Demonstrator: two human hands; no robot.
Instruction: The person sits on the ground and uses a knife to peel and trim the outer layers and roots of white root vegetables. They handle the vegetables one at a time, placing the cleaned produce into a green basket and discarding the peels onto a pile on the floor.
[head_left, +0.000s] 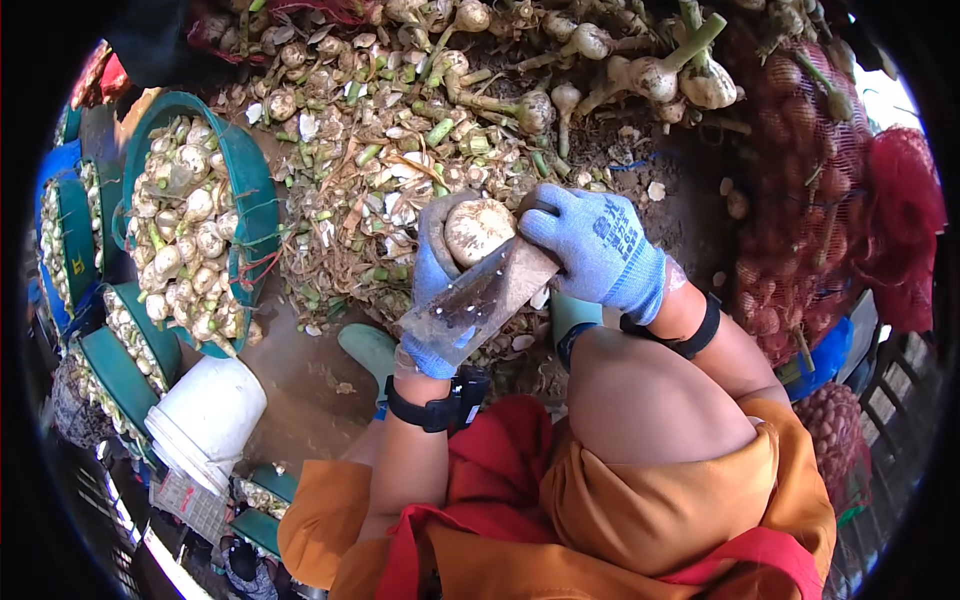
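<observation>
A pale, round garlic bulb (481, 232) rests in my left hand (435, 255), which wears a blue work glove with a grey palm. My right hand (592, 244), in a matching glove with dark printing, grips a broad, worn metal blade (476, 296). That blade slants down to the left, across the front of the bulb and over the left glove. It hides much of the left palm. Small pale flecks stick to the metal. I cannot tell whether its edge touches the bulb. Below the hands is a thick heap of trimmed garlic stalks and skins (352, 202).
At the left stands a green tub of trimmed garlic bulbs (191, 225), beside a white bucket (214, 412). Untrimmed garlic with stalks (652, 79) lies at the top. A red mesh sack of bulbs (795, 202) stands at the right. Several more filled green tubs (120, 367) line the left.
</observation>
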